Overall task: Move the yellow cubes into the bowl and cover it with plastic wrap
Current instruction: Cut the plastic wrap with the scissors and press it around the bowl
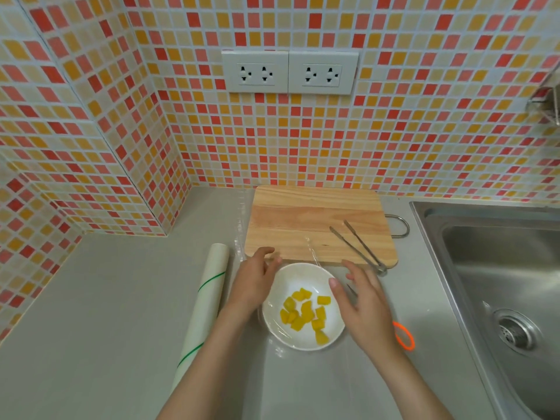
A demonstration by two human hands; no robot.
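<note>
A white bowl (303, 277) stands on the grey counter and holds several yellow cubes (304, 315). A clear sheet of plastic wrap (313, 253) lies over the bowl, with a crease rising toward the cutting board. My left hand (253, 284) rests flat against the bowl's left rim, fingers apart. At the bowl's right rim, my right hand (363, 307) presses down, fingers spread. The plastic wrap roll (206, 304) lies on the counter left of my left arm.
A wooden cutting board (303, 219) sits behind the bowl with metal tongs (357, 247) on its right part. An orange-handled tool (404, 336) is partly hidden under my right hand. A steel sink (500, 283) lies to the right. The tiled wall carries sockets (289, 72).
</note>
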